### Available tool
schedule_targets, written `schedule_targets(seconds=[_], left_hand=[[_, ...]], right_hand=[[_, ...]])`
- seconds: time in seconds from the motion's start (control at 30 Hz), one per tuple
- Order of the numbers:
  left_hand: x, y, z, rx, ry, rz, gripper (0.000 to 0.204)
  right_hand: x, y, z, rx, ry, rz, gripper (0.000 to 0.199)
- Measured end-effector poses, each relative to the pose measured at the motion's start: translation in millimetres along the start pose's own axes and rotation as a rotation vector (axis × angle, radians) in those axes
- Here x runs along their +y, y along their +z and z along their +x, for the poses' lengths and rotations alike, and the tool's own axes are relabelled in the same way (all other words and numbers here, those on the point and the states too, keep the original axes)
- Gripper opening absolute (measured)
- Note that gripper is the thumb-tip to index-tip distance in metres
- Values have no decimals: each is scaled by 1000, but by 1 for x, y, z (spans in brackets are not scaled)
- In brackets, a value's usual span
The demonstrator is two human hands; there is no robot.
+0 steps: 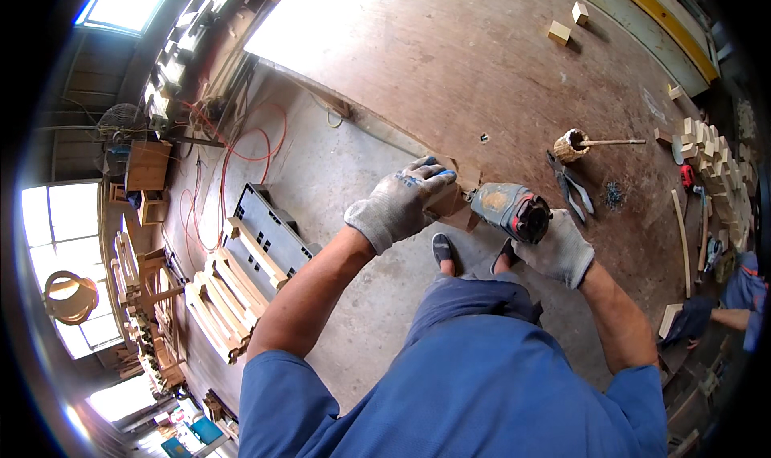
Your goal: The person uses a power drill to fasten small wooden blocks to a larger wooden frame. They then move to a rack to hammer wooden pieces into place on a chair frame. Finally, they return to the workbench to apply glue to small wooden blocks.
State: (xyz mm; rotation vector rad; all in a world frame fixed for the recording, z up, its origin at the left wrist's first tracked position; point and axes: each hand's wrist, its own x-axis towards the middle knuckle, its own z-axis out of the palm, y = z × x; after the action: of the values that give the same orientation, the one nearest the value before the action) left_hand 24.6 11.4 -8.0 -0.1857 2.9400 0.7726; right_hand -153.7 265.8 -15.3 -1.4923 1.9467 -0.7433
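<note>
My left hand (pixel 399 202), in a pale work glove, is closed on a small wooden block (pixel 446 204) at the edge of the brown worktable (pixel 450 80). In my right hand (pixel 560 253), also gloved, is a grey power drill (pixel 511 211) with its nose toward the block. The drill body hides part of the right fingers, and the exact contact of its bit cannot be made out. Pliers (pixel 569 186) with dark jaws lie just beyond the drill. Near them stands a crusted pot (pixel 571 145) with a stick (pixel 614 142) across it, beside a small heap of screws or nails (pixel 614 194).
Two light wood blocks (pixel 559 32) sit at the table's far side. Stacked blocks (pixel 719 165) line the right, where a co-worker's arm (pixel 729 319) shows. Left on the floor are a grey pallet (pixel 269 231), wooden frames (pixel 229 297) and a red hose (pixel 265 149).
</note>
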Motion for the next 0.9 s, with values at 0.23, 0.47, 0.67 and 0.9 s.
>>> schedule_targets(seconds=[0.23,0.47,0.67,0.9], left_hand=[[0,-2,1,4,10,-6,69],[-2,1,2,26,29,-4,67],[-3,1,2,28,44,4,66],[2,-1,0,14,10,1,67]], right_hand=[[-2,0,-10,20,40,73,19],[4,22,-24,45,-5,53,16],[-6,23,-19,32,13,128,15],[-3,21,-17,-57,51,76,28]])
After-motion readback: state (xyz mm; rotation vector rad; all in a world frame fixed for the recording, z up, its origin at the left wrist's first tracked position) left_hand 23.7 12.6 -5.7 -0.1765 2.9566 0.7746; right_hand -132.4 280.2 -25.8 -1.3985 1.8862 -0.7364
